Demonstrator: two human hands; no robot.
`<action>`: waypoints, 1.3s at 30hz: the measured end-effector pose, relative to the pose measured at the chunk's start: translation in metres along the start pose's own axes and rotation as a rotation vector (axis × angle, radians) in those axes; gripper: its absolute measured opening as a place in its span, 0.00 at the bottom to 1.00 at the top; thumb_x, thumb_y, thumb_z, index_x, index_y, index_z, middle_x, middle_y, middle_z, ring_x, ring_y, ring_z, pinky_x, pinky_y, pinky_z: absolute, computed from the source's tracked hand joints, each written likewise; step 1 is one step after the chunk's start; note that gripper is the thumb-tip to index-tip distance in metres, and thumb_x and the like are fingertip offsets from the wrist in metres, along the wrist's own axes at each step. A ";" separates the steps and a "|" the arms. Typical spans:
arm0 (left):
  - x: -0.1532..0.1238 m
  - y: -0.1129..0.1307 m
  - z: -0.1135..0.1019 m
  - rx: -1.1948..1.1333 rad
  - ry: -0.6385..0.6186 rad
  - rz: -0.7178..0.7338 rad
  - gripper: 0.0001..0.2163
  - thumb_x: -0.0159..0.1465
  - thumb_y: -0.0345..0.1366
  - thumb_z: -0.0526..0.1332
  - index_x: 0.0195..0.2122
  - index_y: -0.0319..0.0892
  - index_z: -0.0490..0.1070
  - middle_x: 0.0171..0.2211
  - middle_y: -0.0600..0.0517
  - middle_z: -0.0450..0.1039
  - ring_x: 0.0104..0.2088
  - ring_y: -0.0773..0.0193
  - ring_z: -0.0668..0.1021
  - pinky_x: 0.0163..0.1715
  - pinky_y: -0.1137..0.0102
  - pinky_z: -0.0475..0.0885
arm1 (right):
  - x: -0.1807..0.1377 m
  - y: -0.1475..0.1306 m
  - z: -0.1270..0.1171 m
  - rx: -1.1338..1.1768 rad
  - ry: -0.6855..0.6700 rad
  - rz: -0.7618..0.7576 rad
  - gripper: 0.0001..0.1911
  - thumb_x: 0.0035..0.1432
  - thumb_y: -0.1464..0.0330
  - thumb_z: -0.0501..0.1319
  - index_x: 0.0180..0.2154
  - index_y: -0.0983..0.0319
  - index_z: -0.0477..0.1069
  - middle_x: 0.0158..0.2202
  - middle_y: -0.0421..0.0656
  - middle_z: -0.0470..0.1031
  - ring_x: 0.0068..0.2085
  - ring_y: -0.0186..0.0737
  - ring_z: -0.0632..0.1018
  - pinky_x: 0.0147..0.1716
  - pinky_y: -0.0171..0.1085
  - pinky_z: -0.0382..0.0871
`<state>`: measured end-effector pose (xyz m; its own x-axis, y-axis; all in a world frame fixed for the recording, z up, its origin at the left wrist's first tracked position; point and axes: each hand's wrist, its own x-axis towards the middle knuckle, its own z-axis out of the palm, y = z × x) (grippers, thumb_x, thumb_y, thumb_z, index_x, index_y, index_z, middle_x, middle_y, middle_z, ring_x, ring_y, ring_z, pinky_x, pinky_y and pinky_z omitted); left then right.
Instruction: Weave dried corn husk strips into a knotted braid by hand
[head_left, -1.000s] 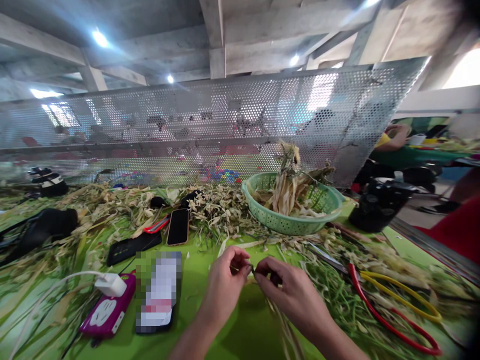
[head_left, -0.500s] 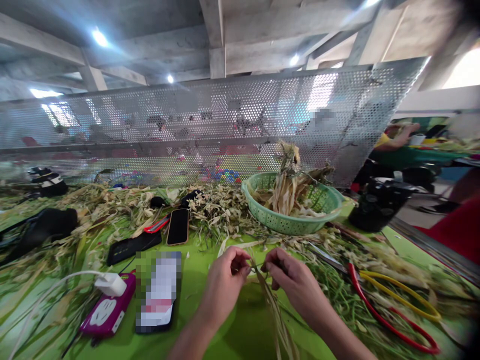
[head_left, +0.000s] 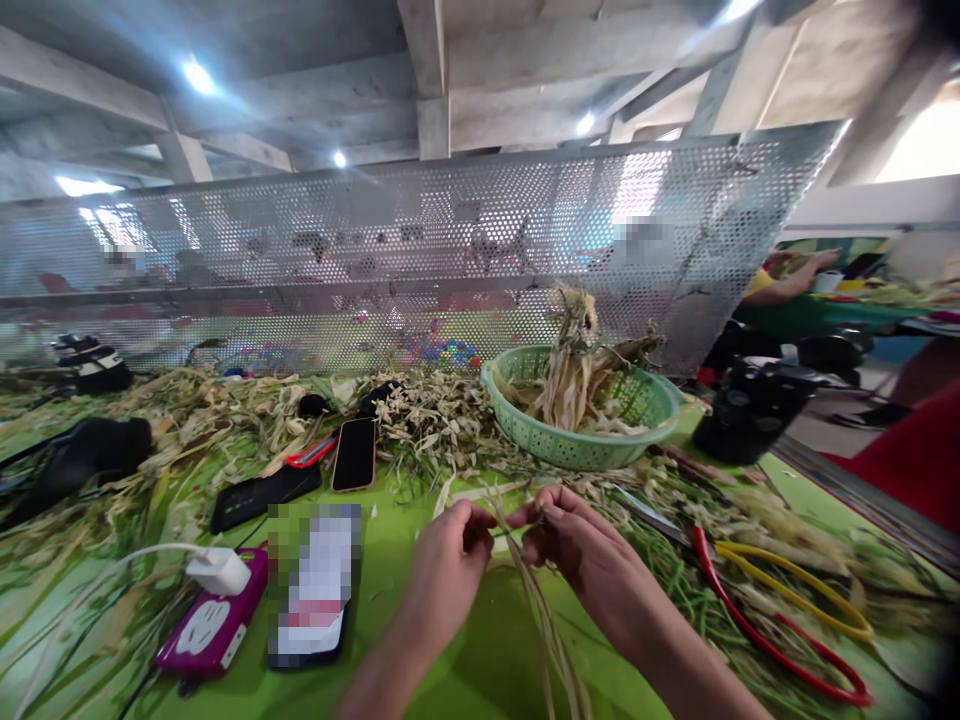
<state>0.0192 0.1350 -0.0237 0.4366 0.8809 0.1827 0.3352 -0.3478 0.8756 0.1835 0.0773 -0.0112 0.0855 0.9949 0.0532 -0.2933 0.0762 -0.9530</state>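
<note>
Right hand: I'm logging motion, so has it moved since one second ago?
Yes; the right hand has shifted slightly rightward and nearer the green basket.

head | left hand (head_left: 454, 565): grip pinched on dried husk strips (head_left: 529, 582), ends trailing near | right hand (head_left: 581, 540): fingers bent at strips, hold unclear | green worktop (head_left: 480, 660): far, perforated green basket (head_left: 574, 448); right, red-and-yellow-handled shears (head_left: 718, 585); left, smartphone (head_left: 315, 590) beside purple power strip (head_left: 234, 615)

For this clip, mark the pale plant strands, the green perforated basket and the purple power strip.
Pale plant strands (head_left: 543, 608): head view, middle of the trailing length.
Green perforated basket (head_left: 564, 447): head view, front outer wall.
Purple power strip (head_left: 204, 628): head view, white socket face.
</note>
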 end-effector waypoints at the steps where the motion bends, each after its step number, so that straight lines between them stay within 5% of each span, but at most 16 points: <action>1: 0.000 0.001 0.000 0.014 -0.003 0.017 0.08 0.60 0.26 0.54 0.35 0.42 0.71 0.34 0.50 0.76 0.35 0.61 0.76 0.36 0.68 0.68 | 0.000 0.001 0.000 0.014 -0.012 0.000 0.08 0.62 0.62 0.56 0.36 0.59 0.64 0.35 0.43 0.73 0.31 0.39 0.74 0.35 0.39 0.69; 10: -0.001 -0.001 0.001 0.032 -0.007 0.092 0.11 0.60 0.25 0.52 0.31 0.42 0.73 0.35 0.50 0.73 0.38 0.60 0.74 0.40 0.65 0.66 | 0.003 0.005 -0.001 -0.013 0.060 -0.024 0.07 0.60 0.63 0.58 0.32 0.60 0.65 0.27 0.38 0.67 0.28 0.36 0.71 0.32 0.36 0.66; 17: 0.004 -0.013 0.006 -0.631 -0.221 -0.265 0.09 0.61 0.39 0.57 0.38 0.39 0.71 0.36 0.48 0.74 0.35 0.61 0.75 0.39 0.67 0.67 | 0.001 0.001 0.000 0.088 -0.030 0.018 0.06 0.61 0.64 0.59 0.33 0.60 0.67 0.30 0.40 0.71 0.31 0.38 0.72 0.35 0.36 0.65; 21: 0.001 -0.009 0.007 -0.786 -0.228 -0.287 0.14 0.61 0.46 0.58 0.35 0.38 0.72 0.33 0.47 0.75 0.35 0.61 0.75 0.39 0.67 0.65 | 0.002 0.000 0.002 0.120 -0.064 0.010 0.06 0.62 0.65 0.57 0.33 0.60 0.67 0.31 0.41 0.72 0.32 0.38 0.71 0.35 0.36 0.65; 30: 0.002 -0.001 0.006 -0.834 -0.229 -0.238 0.14 0.54 0.44 0.68 0.32 0.38 0.70 0.28 0.53 0.68 0.33 0.65 0.72 0.36 0.71 0.64 | 0.001 0.001 0.004 0.075 -0.056 -0.016 0.06 0.61 0.65 0.58 0.33 0.60 0.68 0.31 0.41 0.73 0.34 0.38 0.72 0.37 0.37 0.66; 39: 0.003 -0.007 0.008 -0.794 -0.199 -0.245 0.14 0.56 0.45 0.65 0.32 0.38 0.70 0.27 0.54 0.66 0.29 0.67 0.70 0.35 0.71 0.65 | 0.000 -0.003 0.001 -0.011 0.052 -0.029 0.07 0.59 0.63 0.60 0.33 0.60 0.68 0.40 0.43 0.75 0.31 0.37 0.73 0.35 0.37 0.67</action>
<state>0.0246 0.1379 -0.0326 0.5916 0.8033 -0.0692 -0.2126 0.2382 0.9477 0.1837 0.0776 -0.0084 0.1428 0.9876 0.0654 -0.2800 0.1037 -0.9544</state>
